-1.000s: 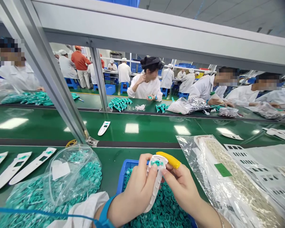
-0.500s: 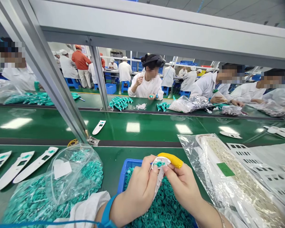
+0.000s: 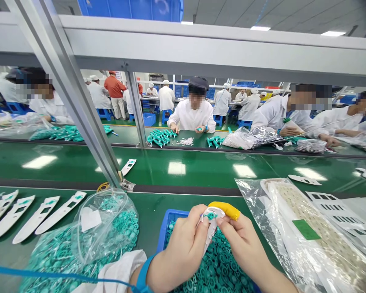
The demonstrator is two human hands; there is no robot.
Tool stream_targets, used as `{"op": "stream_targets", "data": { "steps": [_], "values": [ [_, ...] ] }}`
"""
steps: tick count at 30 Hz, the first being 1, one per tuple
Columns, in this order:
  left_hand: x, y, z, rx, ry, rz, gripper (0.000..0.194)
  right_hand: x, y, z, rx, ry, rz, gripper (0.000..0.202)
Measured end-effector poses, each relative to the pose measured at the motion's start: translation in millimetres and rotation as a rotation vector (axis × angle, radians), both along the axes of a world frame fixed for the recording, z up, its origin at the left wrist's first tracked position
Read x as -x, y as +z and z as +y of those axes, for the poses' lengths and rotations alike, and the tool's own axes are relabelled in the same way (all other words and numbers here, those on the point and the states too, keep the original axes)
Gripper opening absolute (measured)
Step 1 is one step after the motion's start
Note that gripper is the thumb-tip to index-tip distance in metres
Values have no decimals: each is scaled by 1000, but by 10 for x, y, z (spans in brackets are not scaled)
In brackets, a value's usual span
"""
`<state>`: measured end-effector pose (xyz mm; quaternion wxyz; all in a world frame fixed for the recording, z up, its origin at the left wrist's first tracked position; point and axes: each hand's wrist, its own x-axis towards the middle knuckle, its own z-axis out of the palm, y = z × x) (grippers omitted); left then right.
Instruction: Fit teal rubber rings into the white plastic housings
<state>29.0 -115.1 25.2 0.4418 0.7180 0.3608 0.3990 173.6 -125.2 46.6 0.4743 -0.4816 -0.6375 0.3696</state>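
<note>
A white plastic shell (image 3: 211, 234) with a teal ring piece (image 3: 212, 216) at its rounded upper end is held between both hands. My left hand (image 3: 186, 236) grips its left side, thumb near the teal piece, with a blue band around the wrist. On the other side my right hand (image 3: 239, 236) pinches the shell's upper right edge; a yellow cover (image 3: 225, 208) is on one of its fingers. Below the hands stands a blue bin (image 3: 162, 232) full of loose teal rings (image 3: 219, 264).
Clear bag of teal parts (image 3: 57, 252) at left, beside several white shells (image 3: 61, 211). Plastic-wrapped sheets (image 3: 320, 224) lie at right. A metal post (image 3: 79, 101) rises left of centre. A green conveyor (image 3: 158, 160) runs across, with people in white coats beyond.
The view has shifted, so the scene sits lower and further right. The shell on the conveyor has moved left relative to the post. Both hands keep their hold. The person opposite has lowered a hand.
</note>
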Motion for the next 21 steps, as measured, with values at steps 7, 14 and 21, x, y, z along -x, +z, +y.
{"op": "stream_targets", "data": {
  "steps": [7, 14, 21],
  "values": [
    [152, 53, 960, -132, 450, 165, 32, -42, -164, 40, 96, 72, -347, 32],
    [244, -389, 2338, 62, 589, 605, 28, 49, -677, 165, 102, 394, -1130, 23],
    [478, -742, 2546, 192, 675, 852, 31, 90, -1058, 327, 72, 440, -1312, 16]
  ]
}}
